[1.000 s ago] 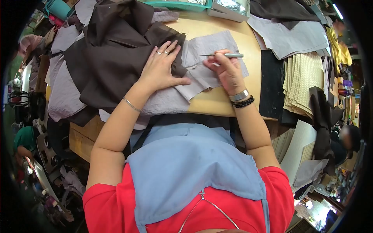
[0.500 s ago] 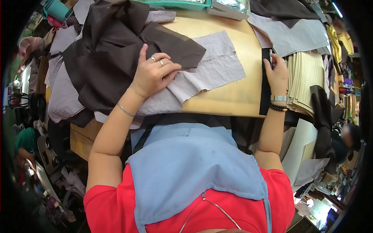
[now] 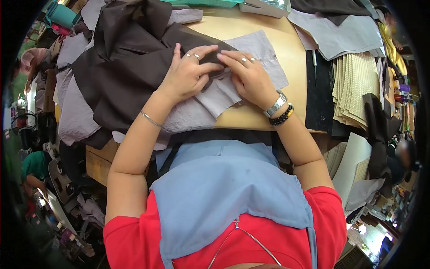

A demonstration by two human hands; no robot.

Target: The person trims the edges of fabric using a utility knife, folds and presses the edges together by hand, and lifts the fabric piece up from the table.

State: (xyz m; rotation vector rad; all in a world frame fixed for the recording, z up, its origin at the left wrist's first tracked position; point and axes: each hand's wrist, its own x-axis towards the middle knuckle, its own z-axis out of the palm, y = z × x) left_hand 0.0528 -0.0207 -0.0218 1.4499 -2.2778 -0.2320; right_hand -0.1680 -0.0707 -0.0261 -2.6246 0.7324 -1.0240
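A large sheet of dark brown leather [image 3: 121, 76] lies in folds over the left of the work board. My left hand [image 3: 190, 74] rests at its right-hand part, thumb raised and the other fingers curled onto the edge. Close beside it, my right hand [image 3: 253, 78] has its fingertips on the same edge, nearly meeting the left fingers. Both hands partly hide the leather's corner. Under them spreads a wrinkled pale grey-lilac piece [image 3: 264, 54]. A slim pen-like tool [image 3: 315, 62] lies on a black strip [image 3: 319, 105] right of the board.
The yellowish board [image 3: 293, 107] spans the middle. On its right are a stack of cream textured sheets [image 3: 356, 89] and grey pieces [image 3: 338, 33]. A white box [image 3: 264, 8] and a green tray [image 3: 206, 3] stand at the back. A person in green [image 3: 33, 166] is at far left.
My right hand has left the pen-like tool on the black strip and moved left to the leather's edge. My left hand has shifted slightly up and right along the leather.
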